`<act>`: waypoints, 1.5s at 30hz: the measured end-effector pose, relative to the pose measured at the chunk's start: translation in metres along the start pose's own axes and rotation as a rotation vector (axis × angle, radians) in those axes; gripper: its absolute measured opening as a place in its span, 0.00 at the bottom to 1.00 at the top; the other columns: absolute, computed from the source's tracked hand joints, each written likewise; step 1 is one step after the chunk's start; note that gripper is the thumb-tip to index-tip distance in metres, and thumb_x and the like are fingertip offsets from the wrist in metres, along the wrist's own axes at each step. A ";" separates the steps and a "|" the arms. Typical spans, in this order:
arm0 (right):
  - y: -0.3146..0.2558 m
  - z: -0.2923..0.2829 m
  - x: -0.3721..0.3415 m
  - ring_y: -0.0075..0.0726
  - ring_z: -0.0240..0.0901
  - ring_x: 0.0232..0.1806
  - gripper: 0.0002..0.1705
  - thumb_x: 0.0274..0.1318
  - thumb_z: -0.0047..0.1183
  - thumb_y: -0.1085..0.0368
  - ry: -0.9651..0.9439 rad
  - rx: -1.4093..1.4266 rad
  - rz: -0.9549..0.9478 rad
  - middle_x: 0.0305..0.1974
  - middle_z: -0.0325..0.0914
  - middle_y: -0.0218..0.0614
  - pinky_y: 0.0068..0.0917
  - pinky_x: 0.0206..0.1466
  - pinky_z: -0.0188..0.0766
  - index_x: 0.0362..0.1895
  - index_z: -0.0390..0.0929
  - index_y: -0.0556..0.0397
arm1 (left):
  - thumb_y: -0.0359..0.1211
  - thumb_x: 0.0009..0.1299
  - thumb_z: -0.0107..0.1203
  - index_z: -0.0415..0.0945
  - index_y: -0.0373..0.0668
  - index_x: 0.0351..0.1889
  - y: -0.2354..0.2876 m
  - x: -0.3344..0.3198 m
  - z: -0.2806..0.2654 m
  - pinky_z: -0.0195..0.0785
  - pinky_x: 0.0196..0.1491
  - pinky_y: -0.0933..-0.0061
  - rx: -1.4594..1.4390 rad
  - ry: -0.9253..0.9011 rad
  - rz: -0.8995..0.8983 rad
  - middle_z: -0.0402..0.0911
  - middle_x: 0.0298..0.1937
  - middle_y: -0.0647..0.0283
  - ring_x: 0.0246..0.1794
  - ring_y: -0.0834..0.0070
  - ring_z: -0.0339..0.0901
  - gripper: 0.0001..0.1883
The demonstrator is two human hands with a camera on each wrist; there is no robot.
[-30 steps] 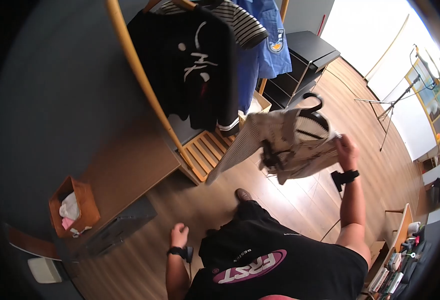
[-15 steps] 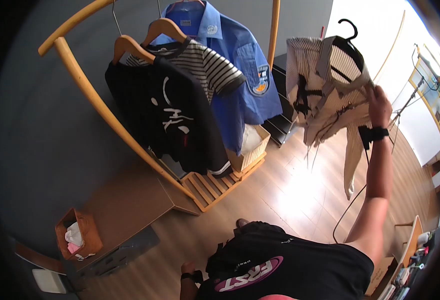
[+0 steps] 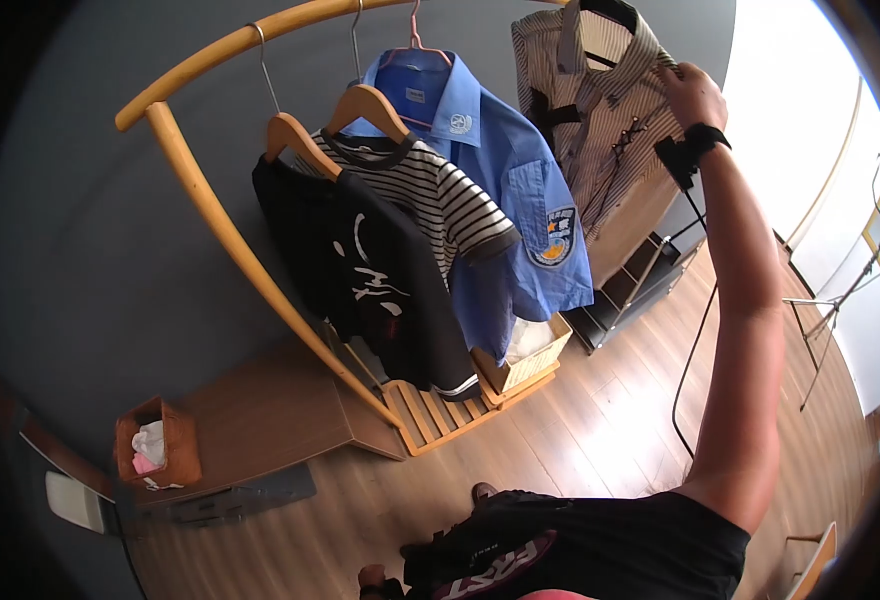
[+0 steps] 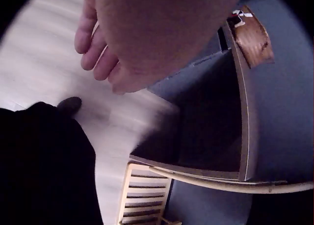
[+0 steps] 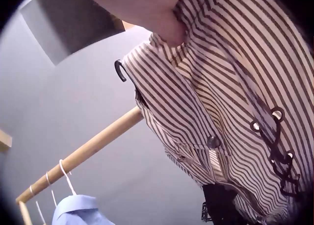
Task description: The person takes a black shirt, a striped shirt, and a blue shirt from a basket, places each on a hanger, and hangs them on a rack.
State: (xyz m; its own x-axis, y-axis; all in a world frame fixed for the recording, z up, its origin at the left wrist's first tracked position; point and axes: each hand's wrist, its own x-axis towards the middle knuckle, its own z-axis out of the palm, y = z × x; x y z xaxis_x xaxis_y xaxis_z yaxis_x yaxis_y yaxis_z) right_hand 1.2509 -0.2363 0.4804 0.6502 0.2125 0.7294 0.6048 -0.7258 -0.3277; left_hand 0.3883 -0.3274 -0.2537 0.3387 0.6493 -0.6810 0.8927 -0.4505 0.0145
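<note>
My right hand point(image 3: 698, 98) is raised at the rack's right end and grips a striped shirt point(image 3: 615, 140) near its shoulder and collar. The shirt has a pointed collar and black lacing point(image 5: 279, 154), and hangs on a black hanger. In the right wrist view the hanger's black hook point(image 5: 119, 71) shows past the collar, close to the wooden rail point(image 5: 100, 140) in that view. The fingertips are partly hidden in the cloth. My left hand point(image 4: 142, 38) hangs low beside my body, fingers loosely bent, holding nothing.
On the wooden rack point(image 3: 205, 195) hang a black top point(image 3: 360, 270), a striped T-shirt point(image 3: 440, 195) and a blue uniform shirt point(image 3: 520, 200). A basket point(image 3: 525, 360) stands on its slatted base. A brown low cabinet point(image 3: 270, 420) bears a brown box point(image 3: 185, 450) at left. A black shelf unit point(image 3: 640, 290) stands behind.
My right hand has lifted the striped shirt from low over the floor, up and over to the rack's right end, beside the blue shirt. My left hand has dropped lower in the head view.
</note>
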 end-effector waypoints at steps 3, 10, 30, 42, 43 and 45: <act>-0.022 0.019 0.003 0.55 0.79 0.55 0.24 0.62 0.49 0.42 0.000 0.007 0.015 0.50 0.84 0.43 0.48 0.58 0.74 0.50 0.83 0.41 | 0.48 0.64 0.59 0.81 0.48 0.51 0.009 -0.024 0.029 0.72 0.55 0.54 -0.380 -0.085 -0.206 0.81 0.54 0.57 0.55 0.57 0.78 0.21; -0.039 0.047 -0.010 0.56 0.79 0.54 0.27 0.62 0.51 0.37 -0.077 0.015 -0.041 0.48 0.84 0.44 0.48 0.55 0.74 0.49 0.84 0.42 | 0.51 0.61 0.62 0.83 0.50 0.47 0.024 -0.049 0.047 0.75 0.52 0.52 -0.381 -0.125 -0.169 0.84 0.49 0.58 0.51 0.56 0.82 0.22; 0.012 0.069 -0.272 0.33 0.73 0.56 0.23 0.73 0.51 0.66 0.000 0.926 -0.479 0.56 0.77 0.43 0.29 0.60 0.71 0.66 0.67 0.65 | 0.33 0.65 0.57 0.82 0.43 0.39 0.029 -0.058 0.071 0.76 0.53 0.53 -0.386 0.087 -0.126 0.84 0.41 0.52 0.48 0.53 0.82 0.08; -0.131 0.090 -0.744 0.46 0.81 0.55 0.31 0.59 0.62 0.52 -1.966 0.340 -0.765 0.59 0.80 0.47 0.37 0.61 0.75 0.63 0.75 0.54 | 0.35 0.68 0.48 0.82 0.41 0.34 -0.056 -0.095 0.139 0.76 0.53 0.52 -0.691 0.309 -0.343 0.84 0.44 0.50 0.46 0.51 0.82 0.12; -0.145 0.092 -0.757 0.46 0.80 0.58 0.29 0.60 0.61 0.52 -1.953 0.312 -0.792 0.57 0.82 0.45 0.37 0.63 0.74 0.61 0.77 0.54 | 0.37 0.70 0.46 0.83 0.39 0.36 -0.063 -0.101 0.148 0.76 0.55 0.52 -0.762 0.295 -0.425 0.85 0.47 0.49 0.48 0.50 0.82 0.15; -0.176 0.091 -0.776 0.44 0.81 0.56 0.28 0.60 0.60 0.52 -1.916 0.309 -0.885 0.56 0.82 0.44 0.37 0.61 0.75 0.61 0.77 0.54 | 0.39 0.70 0.45 0.82 0.39 0.36 -0.063 -0.138 0.141 0.75 0.55 0.51 -1.192 0.249 -0.730 0.84 0.47 0.47 0.48 0.49 0.82 0.17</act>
State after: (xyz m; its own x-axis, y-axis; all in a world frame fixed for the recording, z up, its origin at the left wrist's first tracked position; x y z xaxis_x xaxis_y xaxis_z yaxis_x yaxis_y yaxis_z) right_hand 0.6818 -0.2142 -0.0825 -0.3515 0.7302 -0.5859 0.8434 -0.0247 -0.5367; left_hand 0.2433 -0.4746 -0.2638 -0.3689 0.6538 -0.6606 0.5573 0.7244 0.4058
